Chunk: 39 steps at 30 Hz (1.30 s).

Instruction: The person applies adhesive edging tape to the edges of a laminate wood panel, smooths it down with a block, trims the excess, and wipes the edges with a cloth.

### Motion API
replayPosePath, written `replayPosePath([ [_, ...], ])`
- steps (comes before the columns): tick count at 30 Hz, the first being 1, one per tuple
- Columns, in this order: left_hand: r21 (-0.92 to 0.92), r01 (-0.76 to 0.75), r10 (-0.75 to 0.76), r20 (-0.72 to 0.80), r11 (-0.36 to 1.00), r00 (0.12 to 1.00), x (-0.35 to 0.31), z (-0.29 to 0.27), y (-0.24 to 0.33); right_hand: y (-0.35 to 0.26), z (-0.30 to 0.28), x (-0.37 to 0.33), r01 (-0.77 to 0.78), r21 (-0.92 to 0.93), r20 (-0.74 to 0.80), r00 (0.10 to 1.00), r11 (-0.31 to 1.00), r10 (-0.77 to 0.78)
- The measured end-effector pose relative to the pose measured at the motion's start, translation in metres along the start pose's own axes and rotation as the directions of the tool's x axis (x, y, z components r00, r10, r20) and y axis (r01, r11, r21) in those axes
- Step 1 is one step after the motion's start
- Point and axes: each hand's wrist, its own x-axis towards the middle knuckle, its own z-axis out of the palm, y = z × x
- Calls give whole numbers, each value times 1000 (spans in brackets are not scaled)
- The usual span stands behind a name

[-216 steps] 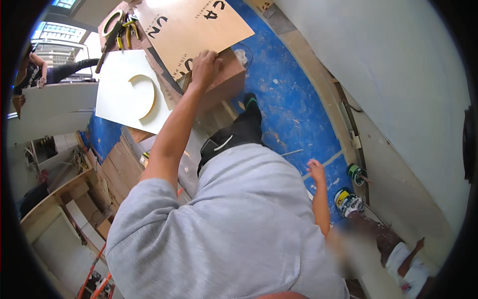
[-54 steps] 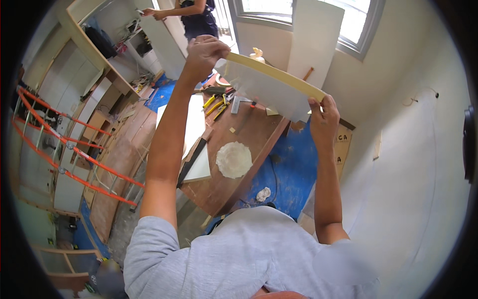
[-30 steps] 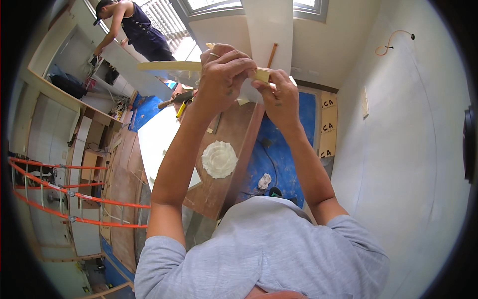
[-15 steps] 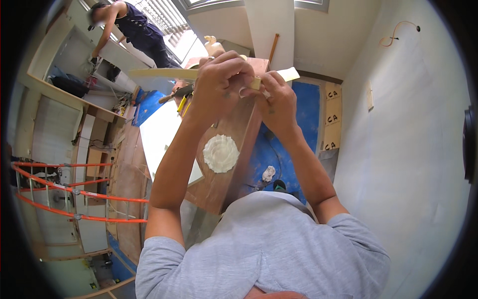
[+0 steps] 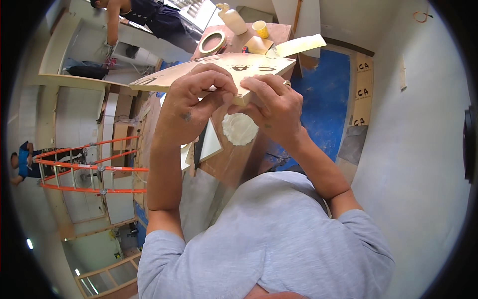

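Left hand [image 5: 201, 102] and right hand [image 5: 275, 102] both closed, fingertips pinching the near corner of the tan panel [image 5: 240, 73]. Panel's up in front of the chest, above the bench [image 5: 230, 160]. Probably light and stiff, smooth-faced, corner likely chips; I'd grip opposite edges. Looks flat, thin, pale-edged, bold dark print on top. Beyond: tape roll [image 5: 212, 43], yellow cup [image 5: 260, 29].

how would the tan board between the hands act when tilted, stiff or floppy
The board is probably stiff, as its broad face shows no clear sag. With the left hand and right hand both close to one corner, its far end might swing or dip if tilted.
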Motion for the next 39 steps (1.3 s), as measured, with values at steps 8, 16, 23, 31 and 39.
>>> replayPosePath([
  [8, 181, -44, 66, -120, 983, 991, -18, 15, -5, 0, 2, -10, 49, 36, -24, 999, 998, -48],
  [16, 361, -115, 179, -149, 926, 973, -25, 25, -3, -5, 4, -19, 28, 36, -1, 1000, 999, -28],
  [23, 17, -36, 37, -82, 999, 996, -27, 19, -4, -6, 6, -20, 16, -1, -29, 999, 1000, -16],
  [31, 318, -204, 259, -140, 926, 956, -22, 27, -8, -9, 1, -17, 15, 37, -5, 1000, 999, -15],
  [39, 303, -169, 230, -179, 938, 956, -25, 29, -7, -7, 2, -17, -12, 81, 36, 999, 997, 9],
])
